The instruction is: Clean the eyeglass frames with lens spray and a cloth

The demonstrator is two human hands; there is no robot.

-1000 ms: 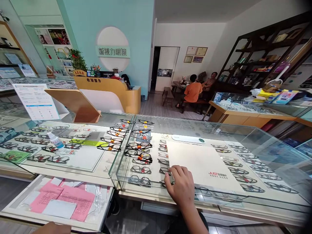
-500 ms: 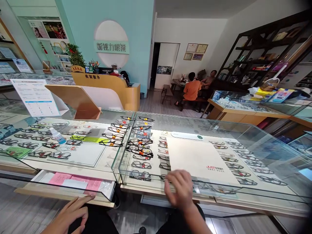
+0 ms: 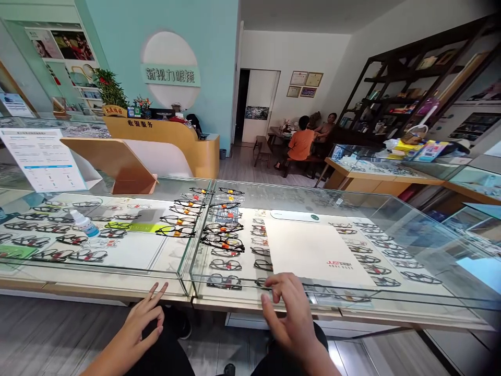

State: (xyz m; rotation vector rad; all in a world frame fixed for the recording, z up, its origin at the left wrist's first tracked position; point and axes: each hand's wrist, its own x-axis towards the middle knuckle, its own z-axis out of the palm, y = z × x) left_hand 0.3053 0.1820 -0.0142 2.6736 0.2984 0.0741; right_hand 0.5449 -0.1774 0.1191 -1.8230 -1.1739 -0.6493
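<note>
My left hand (image 3: 144, 321) is at the front edge of the left glass display case (image 3: 117, 279), with two fingers stretched against its front and nothing held. My right hand (image 3: 287, 313) hovers by the front glass of the right case, thumb and fingers apart and slightly bent, also holding nothing. Beyond it, a cream sheet with red print (image 3: 309, 248) lies on the right case. Spectacles (image 3: 223, 242) with orange tags sit on the glass where the two cases meet. On the left case stands a small white and blue spray bottle (image 3: 85, 224).
A brown tilted stand (image 3: 117, 162) and a white printed sign (image 3: 43, 159) rise behind the left case. Further back is a yellow counter (image 3: 160, 141). Two people sit at a table, one in an orange shirt (image 3: 301, 145). Another display case (image 3: 376, 175) stands at the right.
The drawer with pink papers under the left case has been pushed shut. My left hand has moved forward and right with it. My right hand has barely moved; the view has shifted slightly.
</note>
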